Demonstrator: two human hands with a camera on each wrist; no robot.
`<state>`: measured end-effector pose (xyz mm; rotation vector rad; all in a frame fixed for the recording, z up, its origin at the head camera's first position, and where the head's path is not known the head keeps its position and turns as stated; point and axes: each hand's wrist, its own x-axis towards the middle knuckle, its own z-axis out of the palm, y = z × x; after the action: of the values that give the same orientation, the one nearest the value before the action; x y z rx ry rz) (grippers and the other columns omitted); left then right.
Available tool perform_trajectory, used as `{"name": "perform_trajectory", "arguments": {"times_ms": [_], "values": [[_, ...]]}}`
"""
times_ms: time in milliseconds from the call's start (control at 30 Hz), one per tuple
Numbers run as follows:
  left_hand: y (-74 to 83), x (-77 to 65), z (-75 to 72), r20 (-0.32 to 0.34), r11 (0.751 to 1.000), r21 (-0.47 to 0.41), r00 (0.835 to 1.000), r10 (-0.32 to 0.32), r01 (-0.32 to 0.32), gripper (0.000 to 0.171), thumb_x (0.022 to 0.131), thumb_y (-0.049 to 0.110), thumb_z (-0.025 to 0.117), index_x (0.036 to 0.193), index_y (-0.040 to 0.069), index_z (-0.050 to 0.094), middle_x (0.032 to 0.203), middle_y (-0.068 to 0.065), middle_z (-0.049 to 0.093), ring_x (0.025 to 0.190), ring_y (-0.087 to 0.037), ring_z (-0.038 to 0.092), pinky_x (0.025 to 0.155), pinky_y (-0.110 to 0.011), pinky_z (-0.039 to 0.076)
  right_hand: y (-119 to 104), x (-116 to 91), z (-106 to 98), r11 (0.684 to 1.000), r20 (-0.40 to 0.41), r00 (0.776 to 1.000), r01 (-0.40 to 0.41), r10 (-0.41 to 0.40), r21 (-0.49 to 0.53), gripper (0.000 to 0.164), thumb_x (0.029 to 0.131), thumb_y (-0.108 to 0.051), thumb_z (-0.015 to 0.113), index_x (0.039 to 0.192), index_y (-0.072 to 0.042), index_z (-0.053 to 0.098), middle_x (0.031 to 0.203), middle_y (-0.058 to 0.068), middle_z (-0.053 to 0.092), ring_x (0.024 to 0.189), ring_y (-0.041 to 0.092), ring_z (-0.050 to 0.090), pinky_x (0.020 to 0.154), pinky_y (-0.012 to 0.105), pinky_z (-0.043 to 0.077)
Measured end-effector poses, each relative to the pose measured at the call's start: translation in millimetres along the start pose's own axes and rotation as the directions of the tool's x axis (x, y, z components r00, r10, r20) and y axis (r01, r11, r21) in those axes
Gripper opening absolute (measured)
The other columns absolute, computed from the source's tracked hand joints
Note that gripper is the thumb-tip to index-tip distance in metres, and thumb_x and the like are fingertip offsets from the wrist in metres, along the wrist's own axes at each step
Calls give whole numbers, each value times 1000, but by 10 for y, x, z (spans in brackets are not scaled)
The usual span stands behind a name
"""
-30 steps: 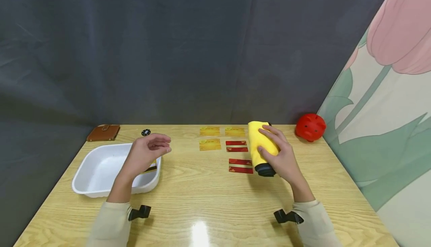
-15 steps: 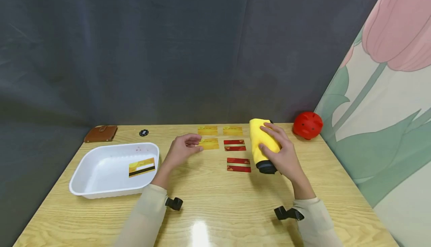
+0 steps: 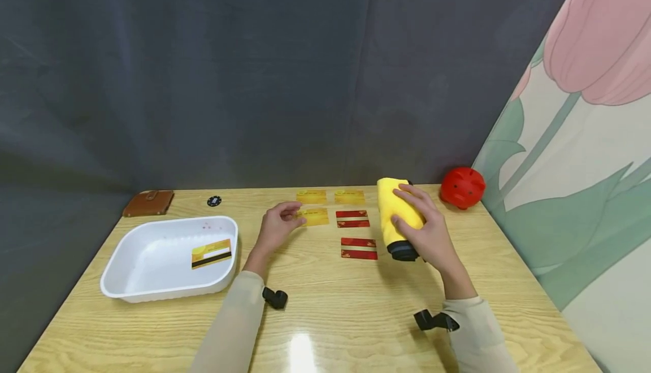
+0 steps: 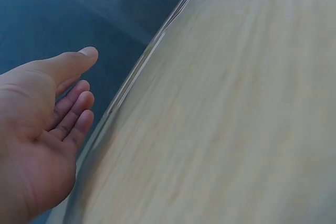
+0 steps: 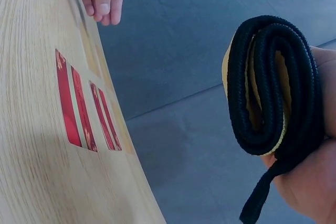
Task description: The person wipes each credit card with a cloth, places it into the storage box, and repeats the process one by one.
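Observation:
My right hand (image 3: 429, 231) grips a rolled yellow cloth (image 3: 399, 215) with black edging, held up above the table. In the right wrist view the folded black end of this cloth (image 5: 275, 85) faces the camera, and a strap hangs from it. My left hand (image 3: 277, 227) is beside the left end of a yellow card (image 3: 314, 216), covering part of it; whether it touches the card I cannot tell. Its fingers (image 4: 73, 111) are loosely bent with nothing between them. Two more yellow cards (image 3: 349, 196) and two red cards (image 3: 359, 248) lie flat close by.
At left stands a white tray (image 3: 119, 271) with one yellow, black-striped card (image 3: 211, 254) inside. Along the back are a brown wallet (image 3: 148, 203), a black-and-white chip (image 3: 214, 201) and a red piggy bank (image 3: 462, 187). A dark curtain (image 3: 254, 79) hangs behind the table.
My left hand has moved right, from over the tray to the yellow cards, uncovering the card in the tray. My right hand keeps hold of the cloth. The view has shifted slightly.

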<state>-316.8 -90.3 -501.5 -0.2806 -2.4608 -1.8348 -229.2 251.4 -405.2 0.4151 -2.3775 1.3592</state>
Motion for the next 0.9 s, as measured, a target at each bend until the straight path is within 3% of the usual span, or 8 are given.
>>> {"name": "perform_trajectory", "arguments": {"times_ms": [367,600,900], "values": [[-66,136,-114,128,995,97,991,-46,34,60,87,21,85,142,13,63,138,-10,61,129,-31,59,114,-49,48,26,-11,-22,1000,-3,1000,-11,11,-9,49,92,-7,74,140,-18,66,154,3,51,137,20,44,95,9,42],[-71,192,-157,149,979,201,988,-51,20,61,86,25,86,141,10,64,135,-12,60,124,-31,60,107,-48,52,21,0,-15,1000,6,1000,-17,17,-10,50,93,-9,74,141,-18,65,155,4,50,139,26,45,94,11,42],[-29,187,-143,156,965,258,984,-86,43,54,88,21,84,137,8,66,129,-14,58,112,-27,56,99,-45,51,26,0,-6,1000,5,1000,-13,13,0,50,92,-7,74,140,-16,65,154,6,51,139,26,46,95,10,42]]}}
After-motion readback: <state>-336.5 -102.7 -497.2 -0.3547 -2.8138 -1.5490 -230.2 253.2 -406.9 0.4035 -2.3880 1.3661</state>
